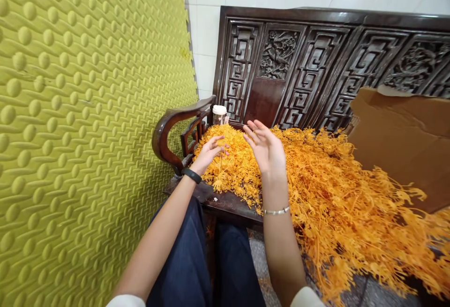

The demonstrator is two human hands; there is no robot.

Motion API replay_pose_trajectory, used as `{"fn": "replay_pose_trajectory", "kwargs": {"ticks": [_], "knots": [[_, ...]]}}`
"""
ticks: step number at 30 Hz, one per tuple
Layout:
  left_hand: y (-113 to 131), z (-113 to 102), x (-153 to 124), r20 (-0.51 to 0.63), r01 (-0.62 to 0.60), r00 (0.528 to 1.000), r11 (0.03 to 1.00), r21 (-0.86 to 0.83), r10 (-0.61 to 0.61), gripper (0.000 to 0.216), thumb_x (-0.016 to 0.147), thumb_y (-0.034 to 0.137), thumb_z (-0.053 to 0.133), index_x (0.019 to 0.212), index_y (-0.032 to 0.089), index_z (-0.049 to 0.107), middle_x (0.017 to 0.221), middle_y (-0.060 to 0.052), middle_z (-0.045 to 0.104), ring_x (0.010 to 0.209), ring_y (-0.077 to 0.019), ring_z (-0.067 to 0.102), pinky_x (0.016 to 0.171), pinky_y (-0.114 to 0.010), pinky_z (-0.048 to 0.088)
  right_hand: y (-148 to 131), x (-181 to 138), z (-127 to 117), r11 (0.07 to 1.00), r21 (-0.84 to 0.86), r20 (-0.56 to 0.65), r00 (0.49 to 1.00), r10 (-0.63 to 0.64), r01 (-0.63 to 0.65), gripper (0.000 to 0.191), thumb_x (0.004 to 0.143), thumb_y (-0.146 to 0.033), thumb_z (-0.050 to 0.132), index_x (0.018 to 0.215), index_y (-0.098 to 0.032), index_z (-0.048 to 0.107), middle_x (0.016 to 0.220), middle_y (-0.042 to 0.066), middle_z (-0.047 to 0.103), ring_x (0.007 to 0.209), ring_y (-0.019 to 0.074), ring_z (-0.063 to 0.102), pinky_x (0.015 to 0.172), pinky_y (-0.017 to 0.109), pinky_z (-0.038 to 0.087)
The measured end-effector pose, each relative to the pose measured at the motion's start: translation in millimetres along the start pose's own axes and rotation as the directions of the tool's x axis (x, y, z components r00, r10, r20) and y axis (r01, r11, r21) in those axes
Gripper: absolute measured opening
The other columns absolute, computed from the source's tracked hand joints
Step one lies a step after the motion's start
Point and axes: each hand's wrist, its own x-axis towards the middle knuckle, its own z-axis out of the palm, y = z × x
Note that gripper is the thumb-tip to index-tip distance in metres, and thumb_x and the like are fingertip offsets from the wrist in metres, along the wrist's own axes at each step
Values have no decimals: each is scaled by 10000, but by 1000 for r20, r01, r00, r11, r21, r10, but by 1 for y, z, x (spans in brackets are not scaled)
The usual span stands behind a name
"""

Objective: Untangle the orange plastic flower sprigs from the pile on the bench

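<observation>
My left hand [210, 153], with a black band on its wrist, is over the near left part of a heap of orange artificial flowers [323, 194]. Its thumb and fingers are closed around the thin stem of an orange flower sprig [220, 183], whose head hangs below them against the heap. The fingertips are small and partly hidden. To the right, my right hand [265, 150] is raised above the flowers, its fingers stretched and apart, with nothing in it. A bracelet circles that wrist.
The heap lies on a dark carved wooden bench [232, 206] with a curved armrest [165, 133]. A lidded cup [220, 114] stands in the back corner. Cardboard [404, 143] leans at the right. A yellow-green studded foam mat [87, 110] rises along the left.
</observation>
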Motion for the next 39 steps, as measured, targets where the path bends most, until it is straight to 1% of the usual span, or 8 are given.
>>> {"fn": "replay_pose_trajectory", "kwargs": {"ticks": [4, 9, 13, 22, 27, 31, 36, 39], "knots": [[7, 5, -14, 134, -34, 990, 998, -47, 40, 495, 674, 162, 607, 1141, 187, 444, 960, -62, 597, 786, -154, 606, 712, -292, 454, 25, -43, -17, 983, -155, -80, 990, -113, 99, 194, 650, -153, 557, 836, -191, 592, 994, 50, 615, 973, 173, 565, 903, 363, 411], [17, 18, -39, 354, 60, 933, 998, 26, -66, 546, 715, 232, 604, 1218, 200, 394, 832, -35, 590, 757, -137, 583, 738, -295, 433, 56, -86, -36, 978, -206, -96, 994, -44, 24, 178, 698, -197, 575, 872, -200, 611, 1009, 54, 624, 1017, 181, 545, 924, 361, 388], [10, 25, -50, 428, 94, 895, 990, 102, -129, 542, 723, 254, 596, 1220, 201, 385, 744, 1, 543, 681, -119, 558, 683, -280, 431, 70, -109, -46, 969, -241, -223, 975, -8, -47, 212, 695, -235, 603, 906, -214, 612, 1010, 40, 620, 983, 169, 553, 889, 326, 406], [-19, 50, -81, 351, -211, 935, 860, 465, 39, 409, 765, 233, 528, 1162, 214, 433, 983, -65, 592, 882, -161, 570, 812, -307, 424, 85, -136, -41, 960, -265, -439, 898, -42, -85, 165, 670, -294, 642, 720, -170, 545, 707, -5, 564, 676, 112, 545, 662, 234, 453], [-19, 61, -93, 508, -427, 849, 752, 501, 144, 523, 800, 235, 466, 1296, 255, 303, 1194, -85, 536, 1070, -185, 521, 912, -336, 387, 88, -135, -49, 979, -194, -545, 836, -61, -55, 214, 648, -296, 660, 794, -174, 564, 796, 23, 606, 763, 137, 574, 718, 257, 467], [-17, 69, -92, 574, -389, 811, 834, 391, 109, 593, 772, 267, 517, 1316, 269, 282, 1213, -78, 524, 1080, -190, 515, 929, -341, 377, 87, -136, -66, 987, -158, -593, 802, -75, -24, 210, 639, -279, 665, 790, -170, 569, 815, 36, 614, 771, 149, 581, 732, 281, 471], [-22, 74, -79, 317, -185, 946, 915, 359, 67, 426, 770, 345, 533, 1161, 193, 457, 953, -70, 615, 843, -158, 579, 767, -293, 442, 80, -138, -76, 996, -31, -473, 879, 54, -78, 152, 614, -229, 681, 729, -167, 602, 747, 12, 627, 732, 136, 587, 743, 278, 464], [-22, 72, -72, 403, -133, 914, 912, 389, -39, 328, 733, 378, 574, 991, 176, 565, 951, -67, 604, 841, -161, 550, 744, -286, 426, 76, -140, -77, 991, 12, -329, 936, 128, -131, 148, 623, -193, 670, 766, -180, 635, 757, 4, 634, 731, 120, 580, 758, 263, 456]]}}
